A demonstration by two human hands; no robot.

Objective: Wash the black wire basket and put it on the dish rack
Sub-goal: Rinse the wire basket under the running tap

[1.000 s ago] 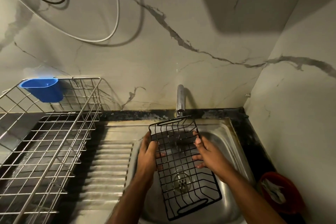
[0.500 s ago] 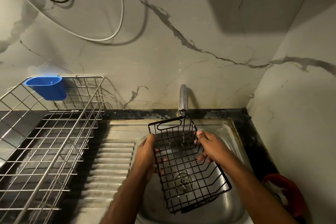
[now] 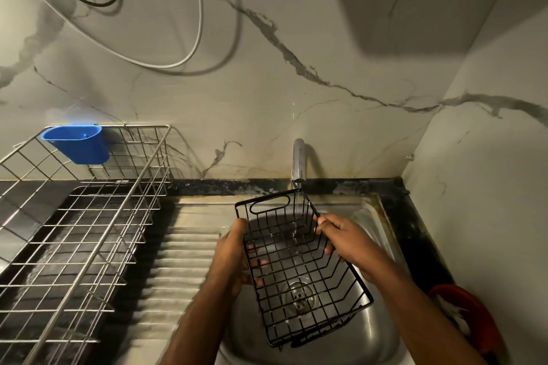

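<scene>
The black wire basket (image 3: 299, 270) hangs over the steel sink (image 3: 367, 234), open side up and tilted, its handle end toward the tap (image 3: 298, 161). A thin stream of water falls from the tap into the basket's far end. My left hand (image 3: 231, 258) grips the basket's left rim, fingers curled through the wires. My right hand (image 3: 347, 235) grips the right rim near the far corner. The silver wire dish rack (image 3: 89, 216) stands on the counter to the left.
A blue plastic cup (image 3: 78, 144) hangs on the rack's back rail. The ribbed drainboard (image 3: 186, 246) lies between rack and sink. A red bowl (image 3: 471, 317) sits at the right by the wall. Cables (image 3: 195, 24) hang on the marble wall above.
The basket has been raised and tipped toward the tap, so its far end now sits under the running water. Both hands kept their hold on the rims.
</scene>
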